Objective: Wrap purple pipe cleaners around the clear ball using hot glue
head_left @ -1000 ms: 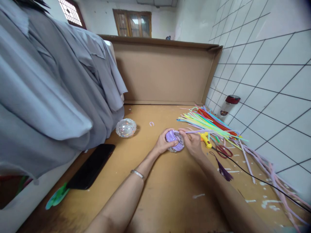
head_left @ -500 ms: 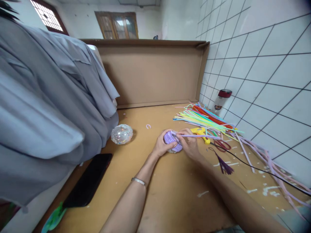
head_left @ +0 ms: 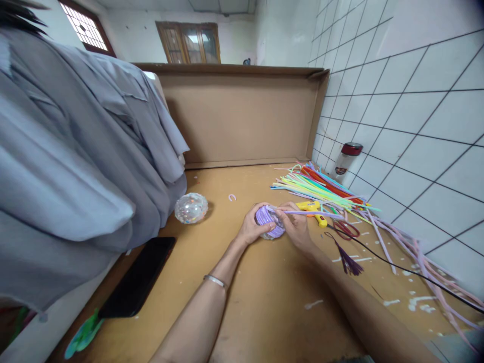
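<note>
A round ball (head_left: 265, 217) partly covered in rows of purple pipe cleaner sits in my left hand (head_left: 251, 226), whose fingers wrap its left side and thumb lies across its front. Clear faceted surface shows at the ball's lower edge. My right hand (head_left: 295, 226) pinches a purple pipe cleaner (head_left: 321, 214) against the ball's upper right; its free end sticks out to the right. Just beyond that hand lies a yellow hot glue gun (head_left: 309, 206), partly hidden. A second clear faceted ball (head_left: 191, 207) stands on the table to the left.
Many coloured pipe cleaners (head_left: 321, 189) are piled at the back right, near red-handled scissors (head_left: 346, 230), a purple tassel (head_left: 350, 262) and a black cord (head_left: 381, 257). A lidded jar (head_left: 344, 162) stands by the tiled wall. A black phone (head_left: 139, 277) and grey cloth (head_left: 94, 151) are at left.
The camera view has shifted slightly. Both hands keep their grips on the ball and the purple pipe cleaner, with hardly any visible movement.
</note>
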A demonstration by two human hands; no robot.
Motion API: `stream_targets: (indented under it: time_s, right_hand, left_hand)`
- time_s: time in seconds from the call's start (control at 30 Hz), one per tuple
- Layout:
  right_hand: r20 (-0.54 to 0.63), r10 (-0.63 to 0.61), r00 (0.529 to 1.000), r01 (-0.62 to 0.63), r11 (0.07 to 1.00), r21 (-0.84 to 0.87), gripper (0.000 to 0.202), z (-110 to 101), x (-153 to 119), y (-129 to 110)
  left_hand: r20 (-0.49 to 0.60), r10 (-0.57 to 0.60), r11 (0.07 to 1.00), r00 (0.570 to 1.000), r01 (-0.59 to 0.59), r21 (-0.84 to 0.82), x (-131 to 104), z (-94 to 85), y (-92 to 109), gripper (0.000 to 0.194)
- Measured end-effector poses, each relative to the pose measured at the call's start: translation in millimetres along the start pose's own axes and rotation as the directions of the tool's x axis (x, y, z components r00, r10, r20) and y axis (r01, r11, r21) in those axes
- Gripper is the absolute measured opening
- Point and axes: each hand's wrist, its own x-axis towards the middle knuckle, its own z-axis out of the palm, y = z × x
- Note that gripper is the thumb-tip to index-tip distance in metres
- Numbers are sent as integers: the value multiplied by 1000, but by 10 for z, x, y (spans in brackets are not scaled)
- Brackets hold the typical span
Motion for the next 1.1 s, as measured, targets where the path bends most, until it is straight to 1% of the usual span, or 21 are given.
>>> stream_targets:
  time_s: [0.2,0.47,0.53,0.73,0.87,0.97,1.1]
  right_hand:
    - [-16,-14,1000,14,1000,7,16,13,-6,23]
    - [-8,-97,995,97,995,-22,12,-2,-22,12]
    - [-4,-107,994,107,993,-44,12,-7,-20,8]
    - [55,-144,988,150,982,-114,13,-31,-15,-4]
    - [65,-167,984,174,976,-132,15,-36,-18,1]
    - [65,-171,983,178,976,-127,16,-34,-20,13]
    - [45,-139,989,143,983,-114,14,-29,-27,39]
  left_hand:
    - [2,7,1000,1000,-7,22,10,-5,-44,71]
    - [10,44,999,999,-44,27,27,-9,-50,69]
    - [14,41,999,999,-41,26,26,-8,-40,69]
    - [6,0,999,1000,-1,47,16,3,3,67]
    - [8,-5,999,1000,4,47,16,6,15,66]
    - [9,1,999,1000,-2,35,16,5,12,65]
    - [9,-12,1000,1000,12,29,16,4,17,65]
